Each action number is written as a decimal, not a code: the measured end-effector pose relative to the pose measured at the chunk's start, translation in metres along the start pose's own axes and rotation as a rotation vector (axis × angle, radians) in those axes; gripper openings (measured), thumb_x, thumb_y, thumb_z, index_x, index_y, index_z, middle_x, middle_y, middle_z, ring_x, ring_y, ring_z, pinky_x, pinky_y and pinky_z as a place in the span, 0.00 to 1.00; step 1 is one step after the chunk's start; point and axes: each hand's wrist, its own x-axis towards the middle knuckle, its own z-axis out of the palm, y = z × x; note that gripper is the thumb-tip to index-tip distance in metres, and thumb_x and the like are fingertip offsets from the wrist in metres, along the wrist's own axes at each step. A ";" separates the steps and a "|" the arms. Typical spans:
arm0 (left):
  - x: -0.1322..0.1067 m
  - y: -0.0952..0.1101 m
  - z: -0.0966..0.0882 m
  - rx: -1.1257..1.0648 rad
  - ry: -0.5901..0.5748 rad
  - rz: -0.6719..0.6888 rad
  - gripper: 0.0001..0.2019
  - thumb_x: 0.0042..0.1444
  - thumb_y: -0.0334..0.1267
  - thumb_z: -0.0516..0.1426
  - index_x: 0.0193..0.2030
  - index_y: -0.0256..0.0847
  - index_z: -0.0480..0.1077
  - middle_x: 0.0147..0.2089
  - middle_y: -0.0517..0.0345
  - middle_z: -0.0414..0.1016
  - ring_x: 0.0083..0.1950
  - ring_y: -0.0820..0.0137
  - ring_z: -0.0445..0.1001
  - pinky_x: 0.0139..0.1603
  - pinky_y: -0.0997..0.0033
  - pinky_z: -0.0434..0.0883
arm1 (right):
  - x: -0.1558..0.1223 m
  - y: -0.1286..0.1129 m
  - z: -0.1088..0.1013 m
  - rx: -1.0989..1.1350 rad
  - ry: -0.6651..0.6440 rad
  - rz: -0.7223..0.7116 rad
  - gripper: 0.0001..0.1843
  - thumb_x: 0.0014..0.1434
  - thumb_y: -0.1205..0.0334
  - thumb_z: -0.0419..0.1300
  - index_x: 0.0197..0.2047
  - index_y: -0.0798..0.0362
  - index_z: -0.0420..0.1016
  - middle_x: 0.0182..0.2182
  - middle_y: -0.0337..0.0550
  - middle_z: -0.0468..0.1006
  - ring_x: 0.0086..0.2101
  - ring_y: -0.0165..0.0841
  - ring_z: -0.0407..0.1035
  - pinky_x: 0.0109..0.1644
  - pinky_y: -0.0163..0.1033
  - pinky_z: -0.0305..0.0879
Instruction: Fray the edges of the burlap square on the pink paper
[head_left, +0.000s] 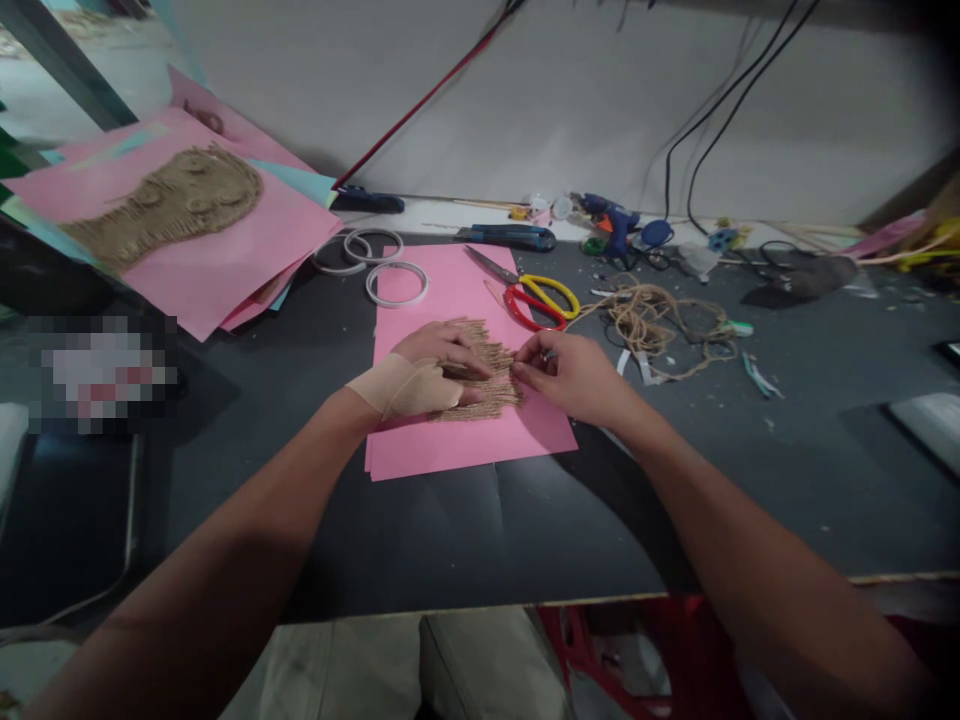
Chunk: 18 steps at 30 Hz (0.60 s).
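Rows of brown jute twine [486, 408] lie side by side on a sheet of pink paper [480, 448] at the middle of the table. Flat across these rows rests my left hand [435, 362], fingers spread, with a beige bandage around its wrist and thumb. My right hand [562, 372] pinches at the right ends of the rows, thumb and forefinger together on a strand of twine. Scissors [536, 295] with one red and one yellow handle lie partly over the paper's far right corner. A loose tangle of twine [652, 325] sits right of my right hand.
Rings of white tape [397, 285] lie left of the scissors. Behind are a utility knife [514, 237] and a blue glue gun [616, 225]. At far left, stacked pink sheets [300, 220] carry a finished-looking twine shape [172, 205]. Cables [712, 130] hang along the wall.
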 end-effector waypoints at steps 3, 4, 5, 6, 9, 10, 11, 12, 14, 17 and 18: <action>-0.001 -0.001 0.000 -0.009 0.002 0.003 0.12 0.52 0.38 0.71 0.44 0.46 0.86 0.49 0.50 0.83 0.58 0.58 0.77 0.69 0.51 0.71 | 0.000 0.002 -0.003 -0.048 -0.005 -0.126 0.03 0.60 0.63 0.66 0.36 0.51 0.77 0.31 0.41 0.79 0.30 0.33 0.70 0.37 0.39 0.63; -0.001 -0.001 0.000 -0.010 0.008 0.004 0.11 0.52 0.39 0.71 0.44 0.46 0.86 0.49 0.50 0.83 0.58 0.58 0.77 0.69 0.51 0.71 | 0.000 0.002 -0.004 -0.077 -0.014 -0.179 0.03 0.61 0.63 0.66 0.36 0.51 0.77 0.31 0.41 0.79 0.30 0.33 0.70 0.37 0.39 0.63; -0.002 -0.001 0.000 -0.011 0.017 0.006 0.11 0.52 0.40 0.71 0.44 0.45 0.86 0.49 0.50 0.83 0.57 0.58 0.77 0.68 0.51 0.72 | 0.000 0.001 -0.005 -0.111 -0.028 -0.230 0.02 0.62 0.63 0.65 0.36 0.51 0.77 0.33 0.42 0.78 0.31 0.33 0.70 0.38 0.39 0.63; -0.002 -0.001 0.000 -0.013 0.024 0.008 0.11 0.52 0.40 0.71 0.44 0.45 0.86 0.48 0.50 0.83 0.57 0.58 0.78 0.67 0.51 0.72 | 0.000 0.001 -0.005 -0.146 -0.045 -0.274 0.02 0.63 0.64 0.64 0.37 0.51 0.77 0.34 0.43 0.78 0.33 0.34 0.70 0.39 0.39 0.63; -0.003 -0.002 0.000 -0.022 0.028 0.027 0.11 0.52 0.39 0.71 0.43 0.44 0.86 0.48 0.49 0.83 0.55 0.58 0.78 0.66 0.52 0.73 | -0.001 -0.003 -0.003 -0.249 -0.078 -0.339 0.05 0.66 0.66 0.60 0.39 0.52 0.77 0.39 0.46 0.78 0.36 0.36 0.70 0.42 0.40 0.63; -0.003 -0.002 0.000 -0.024 0.025 0.030 0.11 0.52 0.38 0.71 0.43 0.43 0.85 0.49 0.49 0.83 0.56 0.58 0.78 0.67 0.51 0.73 | -0.002 -0.005 -0.002 -0.278 -0.073 -0.343 0.05 0.66 0.67 0.59 0.39 0.52 0.77 0.40 0.47 0.78 0.37 0.36 0.70 0.42 0.41 0.62; -0.003 -0.002 0.000 -0.025 0.024 0.028 0.11 0.52 0.38 0.71 0.43 0.43 0.85 0.49 0.48 0.83 0.56 0.57 0.78 0.67 0.51 0.72 | -0.003 -0.006 -0.002 -0.298 -0.057 -0.339 0.05 0.67 0.67 0.58 0.40 0.52 0.76 0.41 0.48 0.78 0.38 0.37 0.70 0.42 0.41 0.62; -0.003 -0.001 0.000 -0.024 0.025 0.024 0.11 0.52 0.38 0.71 0.43 0.42 0.85 0.49 0.48 0.83 0.58 0.57 0.78 0.68 0.50 0.72 | -0.004 -0.008 -0.001 -0.306 -0.031 -0.325 0.05 0.67 0.67 0.58 0.40 0.52 0.76 0.42 0.48 0.78 0.38 0.37 0.70 0.41 0.41 0.62; -0.003 -0.001 0.000 -0.015 0.022 0.002 0.11 0.52 0.38 0.71 0.43 0.43 0.85 0.50 0.48 0.83 0.61 0.55 0.76 0.69 0.48 0.70 | -0.006 -0.009 -0.002 -0.280 0.050 -0.280 0.03 0.67 0.65 0.58 0.41 0.52 0.74 0.41 0.48 0.78 0.35 0.36 0.70 0.40 0.41 0.61; -0.003 0.000 0.000 -0.012 0.022 -0.017 0.10 0.52 0.38 0.70 0.42 0.44 0.85 0.50 0.50 0.83 0.65 0.55 0.74 0.70 0.49 0.69 | -0.009 -0.011 -0.006 -0.188 0.100 -0.233 0.04 0.66 0.61 0.60 0.44 0.51 0.72 0.35 0.43 0.79 0.28 0.32 0.67 0.36 0.40 0.60; -0.003 0.000 0.000 -0.014 0.023 -0.012 0.10 0.52 0.38 0.70 0.42 0.45 0.84 0.49 0.50 0.83 0.65 0.56 0.74 0.71 0.50 0.69 | -0.010 -0.011 -0.007 -0.158 0.070 -0.238 0.06 0.66 0.60 0.61 0.45 0.50 0.72 0.33 0.41 0.79 0.26 0.32 0.67 0.35 0.40 0.60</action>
